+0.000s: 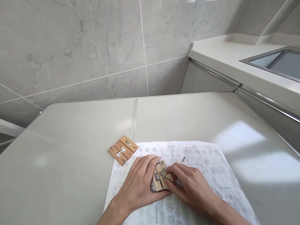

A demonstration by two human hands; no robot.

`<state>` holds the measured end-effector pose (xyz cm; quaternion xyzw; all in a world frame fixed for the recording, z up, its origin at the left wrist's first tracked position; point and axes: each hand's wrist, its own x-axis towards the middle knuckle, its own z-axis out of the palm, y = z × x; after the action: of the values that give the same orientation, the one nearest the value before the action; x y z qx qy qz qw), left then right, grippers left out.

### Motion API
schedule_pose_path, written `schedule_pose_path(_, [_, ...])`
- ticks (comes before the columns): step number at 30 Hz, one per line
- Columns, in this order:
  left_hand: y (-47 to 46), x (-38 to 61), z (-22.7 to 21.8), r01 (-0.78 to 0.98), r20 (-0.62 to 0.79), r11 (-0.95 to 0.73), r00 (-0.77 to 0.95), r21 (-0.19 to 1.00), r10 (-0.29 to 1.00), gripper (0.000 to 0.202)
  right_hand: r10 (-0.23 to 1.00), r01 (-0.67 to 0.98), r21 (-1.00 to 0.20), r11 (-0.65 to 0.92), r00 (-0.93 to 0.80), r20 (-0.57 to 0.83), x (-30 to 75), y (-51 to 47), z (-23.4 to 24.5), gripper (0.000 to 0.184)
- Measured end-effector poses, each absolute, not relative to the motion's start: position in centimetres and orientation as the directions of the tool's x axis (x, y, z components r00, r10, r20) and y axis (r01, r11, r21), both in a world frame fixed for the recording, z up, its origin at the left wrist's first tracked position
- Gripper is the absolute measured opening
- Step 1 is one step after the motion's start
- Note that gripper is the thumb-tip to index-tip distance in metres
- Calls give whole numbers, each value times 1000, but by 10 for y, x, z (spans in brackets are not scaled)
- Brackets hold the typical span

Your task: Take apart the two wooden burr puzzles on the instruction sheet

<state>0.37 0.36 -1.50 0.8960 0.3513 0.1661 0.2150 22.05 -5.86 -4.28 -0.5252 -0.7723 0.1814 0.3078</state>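
Note:
Between my two hands lies a wooden block puzzle (158,184), made of several pale interlocking pieces with small gaps in the middle. One piece at its far end bears a dark "3". My left hand (139,181) curls around the puzzle's left side, thumb along the near edge. At the right side, my right hand (189,181) pinches a piece of it between thumb and fingers. Beneath both is a printed paper sheet (207,163) covered in small diagrams. Farther left, flat wooden pieces (123,150) marked 1, 2 and 3 lie side by side, partly on the sheet's corner.
The light glossy table (65,149) has a seam (134,118) running away from me. Behind it rises a grey tiled wall (95,37). On the right stands a white counter (217,53) with a framed sink or glass inset (285,63).

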Motion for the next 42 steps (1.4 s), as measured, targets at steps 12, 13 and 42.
schedule_pose_path(12, [7, 4, -12, 532, 195, -669, 689, 519, 698, 50, 920, 652, -650, 391, -306, 246, 220, -57, -40, 18])
schedule_pose_path(13, [8, 1, -10, 537, 201, -674, 687, 508, 699, 51, 923, 648, -659, 382, -294, 246, 220, -56, -40, 17])
schedule_pose_path(42, [0, -102, -16, 954, 303, -164, 84, 250, 949, 54, 926, 645, -665, 377, -264, 268, 220, -58, -45, 28])
